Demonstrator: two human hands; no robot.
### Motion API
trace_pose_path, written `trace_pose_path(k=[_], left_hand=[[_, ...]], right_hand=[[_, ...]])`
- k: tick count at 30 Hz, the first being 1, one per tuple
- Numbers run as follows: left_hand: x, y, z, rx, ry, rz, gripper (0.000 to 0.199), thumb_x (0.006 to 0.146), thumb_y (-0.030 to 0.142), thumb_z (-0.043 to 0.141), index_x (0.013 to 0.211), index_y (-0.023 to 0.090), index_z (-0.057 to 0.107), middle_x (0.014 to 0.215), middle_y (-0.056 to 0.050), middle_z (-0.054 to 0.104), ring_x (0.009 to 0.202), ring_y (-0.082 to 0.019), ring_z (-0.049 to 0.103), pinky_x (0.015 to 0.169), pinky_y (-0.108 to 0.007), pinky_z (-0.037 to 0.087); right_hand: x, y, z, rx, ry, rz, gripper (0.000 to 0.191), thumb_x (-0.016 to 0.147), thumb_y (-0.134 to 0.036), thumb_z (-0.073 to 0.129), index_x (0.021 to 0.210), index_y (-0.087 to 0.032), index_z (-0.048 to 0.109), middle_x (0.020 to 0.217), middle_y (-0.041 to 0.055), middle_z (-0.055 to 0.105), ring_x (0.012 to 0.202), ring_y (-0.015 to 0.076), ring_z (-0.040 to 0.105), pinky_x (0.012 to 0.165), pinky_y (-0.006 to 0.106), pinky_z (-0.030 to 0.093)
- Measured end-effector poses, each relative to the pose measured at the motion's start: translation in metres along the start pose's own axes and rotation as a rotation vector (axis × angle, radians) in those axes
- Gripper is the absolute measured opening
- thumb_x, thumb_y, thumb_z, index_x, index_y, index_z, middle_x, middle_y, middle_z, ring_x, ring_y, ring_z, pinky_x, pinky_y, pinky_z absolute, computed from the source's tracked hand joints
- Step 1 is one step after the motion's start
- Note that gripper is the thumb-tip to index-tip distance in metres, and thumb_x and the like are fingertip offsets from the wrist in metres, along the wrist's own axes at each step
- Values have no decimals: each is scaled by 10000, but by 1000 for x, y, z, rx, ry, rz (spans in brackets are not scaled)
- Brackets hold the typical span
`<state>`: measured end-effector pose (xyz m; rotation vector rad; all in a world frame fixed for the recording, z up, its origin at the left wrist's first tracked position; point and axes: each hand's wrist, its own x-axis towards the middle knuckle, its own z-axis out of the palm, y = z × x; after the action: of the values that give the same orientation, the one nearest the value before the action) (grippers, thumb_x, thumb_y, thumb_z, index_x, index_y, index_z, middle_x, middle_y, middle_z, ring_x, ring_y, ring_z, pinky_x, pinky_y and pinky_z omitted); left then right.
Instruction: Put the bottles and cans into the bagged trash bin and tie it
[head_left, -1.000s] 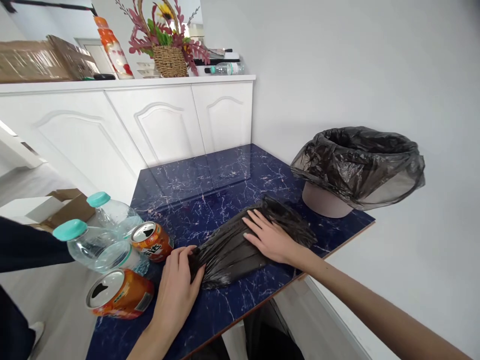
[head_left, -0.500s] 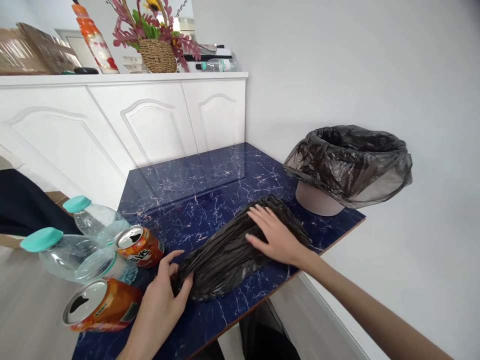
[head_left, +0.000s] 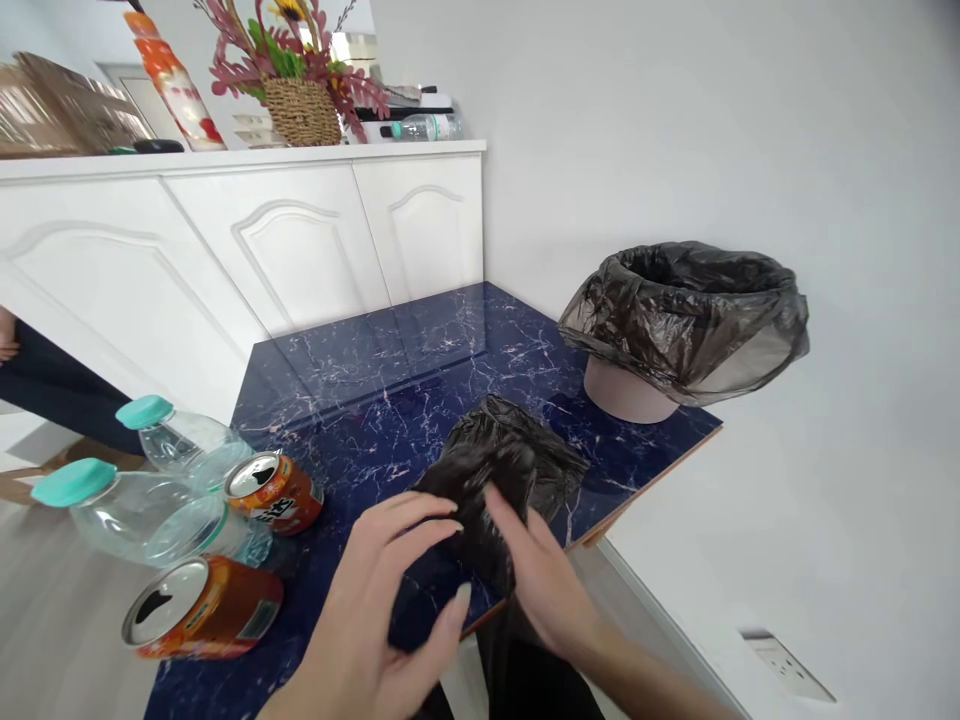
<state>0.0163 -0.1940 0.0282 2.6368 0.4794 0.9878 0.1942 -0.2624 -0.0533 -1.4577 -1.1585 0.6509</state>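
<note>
A crumpled black plastic garbage bag (head_left: pixel 517 450) lies partly folded on the blue marbled table, and a strip of it hangs at the front edge. My right hand (head_left: pixel 551 575), somewhat blurred, grips the near part of the bag; some of its fingers are hidden. Just left of the bag, my left hand (head_left: pixel 382 590) is open, thumb and fingers spread, holding nothing. Two orange drink cans (head_left: pixel 206 605) stand left of it, close to two clear bottles (head_left: pixel 161 515) with turquoise caps.
A pale bin (head_left: pixel 630 388) lined with a black bag (head_left: pixel 675 320) stands at the table's (head_left: pixel 360 380) right corner by the wall. White cabinets (head_left: pixel 315 250) rise behind, topped by a flower basket (head_left: pixel 304 110). Someone's hand (head_left: pixel 6 335) shows at far left.
My left hand has let go of the bag's left end and opened. My right hand has moved nearer to me and gripped the bag, which is now folded shorter instead of stretched out.
</note>
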Motion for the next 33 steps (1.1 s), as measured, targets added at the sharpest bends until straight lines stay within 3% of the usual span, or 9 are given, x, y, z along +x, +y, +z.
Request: trace_pose_path(k=[7,10,13,17,20,23,26,29,33], left_hand=[[25,-43,44,203,-406,179,562,1098,444,536,1620,262,434,1736,-65,398,1653,-333,251,1311,-593,350],[32,-52,59,223,-478,192,630,1105,511,489,1673,271,363,1760,-42,340,1669,-326,188,1346,-598,269],[33,-60,67,215,-538,194,648,1107,540,463,1688,283,336,1772,-34,303,1669,-331,175,1350,-611,238],[26,-67,74,199,-584,164,664,1104,558,460,1697,295,319,1777,-43,281,1660,-352,202,1334,-631,262],[22,-69,75,199,-551,153,652,1104,542,472,1697,318,319,1770,-37,309,1652,-354,239,1329,-629,274],[20,-68,73,182,-476,162,641,1079,518,542,1669,324,385,1718,-46,431,1614,-347,351,1324,-621,294],[18,-66,68,164,-421,144,672,1041,472,619,1650,277,413,1634,-80,548,1520,-341,481,1296,-615,348],[15,-63,61,144,-406,127,701,1007,444,672,1632,243,425,1568,-106,603,1434,-338,533,1243,-596,411],[14,-63,52,130,-406,134,682,972,456,716,1572,227,486,1517,-116,628,1425,-346,524,1229,-587,412]], right_hand=[[68,22,-55,-85,183,114,676,1068,-473,459,1694,-244,354,1469,124,683,1343,325,654,1137,530,534],[75,25,-69,-148,278,114,881,969,-425,606,1726,-207,211,1642,169,496,1504,356,488,1252,572,398],[75,35,-78,-373,334,-45,939,991,-379,563,1739,-185,30,1777,176,214,1638,348,241,1310,568,296],[71,50,-84,-763,255,-156,751,1030,-292,525,1711,-213,218,1774,165,236,1669,397,71,1297,678,255],[55,42,-82,-812,261,-255,540,1058,-278,536,1583,-191,447,1674,185,428,1643,376,227,1277,646,338],[23,16,-74,-730,207,-484,498,1045,-243,580,1532,-197,488,1606,158,517,1606,312,334,1283,567,383],[-8,-4,-67,-774,32,-603,469,997,-226,651,1455,-181,562,1552,143,572,1604,336,326,1296,609,349],[-18,1,-64,-827,-95,-613,416,994,-282,691,1381,-149,619,1522,149,606,1577,370,367,1279,637,364],[-8,26,-63,-770,-63,-637,192,1062,-184,586,1234,-179,670,1325,94,744,1382,296,613,1249,602,408]])
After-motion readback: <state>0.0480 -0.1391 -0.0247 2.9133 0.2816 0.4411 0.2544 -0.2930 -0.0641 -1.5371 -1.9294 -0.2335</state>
